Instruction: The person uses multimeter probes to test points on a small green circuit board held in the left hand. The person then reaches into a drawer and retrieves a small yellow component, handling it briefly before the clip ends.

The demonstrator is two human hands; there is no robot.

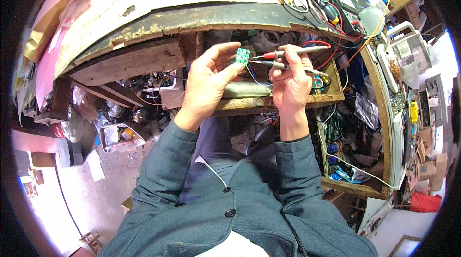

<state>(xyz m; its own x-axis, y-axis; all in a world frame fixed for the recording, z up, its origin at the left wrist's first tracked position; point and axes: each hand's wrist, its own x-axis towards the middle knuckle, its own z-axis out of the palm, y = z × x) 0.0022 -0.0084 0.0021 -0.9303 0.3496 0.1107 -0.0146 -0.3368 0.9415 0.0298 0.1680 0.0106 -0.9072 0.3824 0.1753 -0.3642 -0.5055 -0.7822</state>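
Left hand [210, 78] pinched a small green circuit board [242, 57] in midair, just off the table's [216, 17] near edge.
Right hand [292, 84] was clamped around red [270, 55] and black probes [269, 64], tips close to the board's right side.

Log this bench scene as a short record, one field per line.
Left hand: green circuit board, held between thumb and fingers
Right hand: red probe and black probe, held together
Aim: both probes toward the board's right side; contact unclear
Beneath the hands: open wooden drawer
Clothing: dark buttoned jacket
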